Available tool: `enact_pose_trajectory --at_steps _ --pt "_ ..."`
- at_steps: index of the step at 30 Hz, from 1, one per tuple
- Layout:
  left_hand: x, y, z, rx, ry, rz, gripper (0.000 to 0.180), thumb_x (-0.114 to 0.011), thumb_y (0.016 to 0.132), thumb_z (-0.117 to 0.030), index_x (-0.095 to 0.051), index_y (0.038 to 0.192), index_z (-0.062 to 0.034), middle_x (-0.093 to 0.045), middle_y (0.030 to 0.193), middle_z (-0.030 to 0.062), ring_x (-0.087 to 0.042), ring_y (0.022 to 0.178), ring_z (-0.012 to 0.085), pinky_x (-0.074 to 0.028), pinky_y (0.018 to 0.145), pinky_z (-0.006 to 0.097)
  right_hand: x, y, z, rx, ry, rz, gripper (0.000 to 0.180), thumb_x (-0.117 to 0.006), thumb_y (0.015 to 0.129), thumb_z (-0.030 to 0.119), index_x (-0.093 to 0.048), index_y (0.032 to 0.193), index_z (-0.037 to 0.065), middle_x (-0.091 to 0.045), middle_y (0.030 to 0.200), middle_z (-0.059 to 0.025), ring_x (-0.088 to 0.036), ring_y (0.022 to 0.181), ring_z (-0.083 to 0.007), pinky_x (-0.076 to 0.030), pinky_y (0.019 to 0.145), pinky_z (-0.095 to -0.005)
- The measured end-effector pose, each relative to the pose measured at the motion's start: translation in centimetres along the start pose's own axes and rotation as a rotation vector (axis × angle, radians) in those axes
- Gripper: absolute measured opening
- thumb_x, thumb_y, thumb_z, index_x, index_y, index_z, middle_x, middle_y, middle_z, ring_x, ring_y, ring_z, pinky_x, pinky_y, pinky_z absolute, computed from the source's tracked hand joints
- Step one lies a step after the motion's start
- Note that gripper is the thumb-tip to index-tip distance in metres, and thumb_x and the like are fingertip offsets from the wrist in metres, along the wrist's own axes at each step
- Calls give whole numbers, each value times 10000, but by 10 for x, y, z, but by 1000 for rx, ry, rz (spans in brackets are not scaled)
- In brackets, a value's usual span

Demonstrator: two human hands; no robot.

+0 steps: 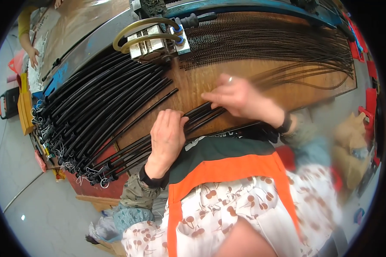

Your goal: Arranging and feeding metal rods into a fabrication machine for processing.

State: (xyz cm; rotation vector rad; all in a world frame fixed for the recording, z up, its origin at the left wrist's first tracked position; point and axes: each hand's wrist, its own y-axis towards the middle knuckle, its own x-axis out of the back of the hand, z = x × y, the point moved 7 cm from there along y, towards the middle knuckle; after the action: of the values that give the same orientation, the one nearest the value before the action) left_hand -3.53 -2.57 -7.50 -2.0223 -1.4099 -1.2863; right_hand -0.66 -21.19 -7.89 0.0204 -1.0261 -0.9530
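Observation:
My left hand (167,136) is closed round several black tubes (131,147) at the near edge of the wooden table. The ends of these tubes (200,112) stick out past its fingers to the right, toward my other hand. My right hand (240,99) hovers just above those ends, a little blurred. Its fingers are pinched together; whatever is between them is too small or smeared to name. Thin brown wires (306,70) bend across the table behind this hand. Farther left lies a wide row of similar black tubes (103,103), with white strings at their far-left ends.
A metal clamp block (152,47) with two yellowish hoses overhangs the table's far side. Behind the wires, many thin coiled springs (261,40) lie side by side on the wooden tabletop (193,81). Another person's hand (33,57) rests at the upper left. Red holders (369,98) stand at the right.

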Motion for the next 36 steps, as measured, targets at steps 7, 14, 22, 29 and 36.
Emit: enact_pose_trajectory --at_steps 7,14,22,29,36 --pt "-7 14 6 16 67 -31 148 -717 849 -147 -649 973 -107 -607 1027 42 -559 983 257 -395 846 395 15 13 -18 29 -186 -52 376 -820 729 125 -679 1067 41 -682 921 -78 -635 864 -285 -541 723 -363" --pt "5 -3 51 258 415 67 180 -714 872 -201 -598 966 -101 -564 944 59 -546 935 268 -414 793 411 -7 40 -35 -12 -796 174 111 -605 736 101 -602 845 82 -548 806 -58 -566 846 -229 -473 714 -331" --pt "19 -3 32 192 141 -34 132 -701 901 -187 -620 926 -86 -586 815 77 -587 780 279 -466 687 388 -2 34 -16 -207 -135 37 233 -689 816 97 -660 1045 61 -653 883 -88 -635 803 -280 -519 685 -371" --pt "22 4 14 124 131 -56 121 -728 872 -157 -637 895 -82 -588 765 60 -586 736 263 -474 646 368 -13 21 -10 -283 151 12 190 -755 851 221 -720 992 99 -668 809 -85 -636 760 -295 -513 658 -392" --pt "14 2 -1 88 108 -2 112 -740 846 -136 -645 878 -86 -585 747 61 -582 725 264 -474 643 369 -3 14 15 58 -135 -2 285 -780 823 215 -731 1084 110 -592 742 -38 -567 696 -261 -485 625 -397"
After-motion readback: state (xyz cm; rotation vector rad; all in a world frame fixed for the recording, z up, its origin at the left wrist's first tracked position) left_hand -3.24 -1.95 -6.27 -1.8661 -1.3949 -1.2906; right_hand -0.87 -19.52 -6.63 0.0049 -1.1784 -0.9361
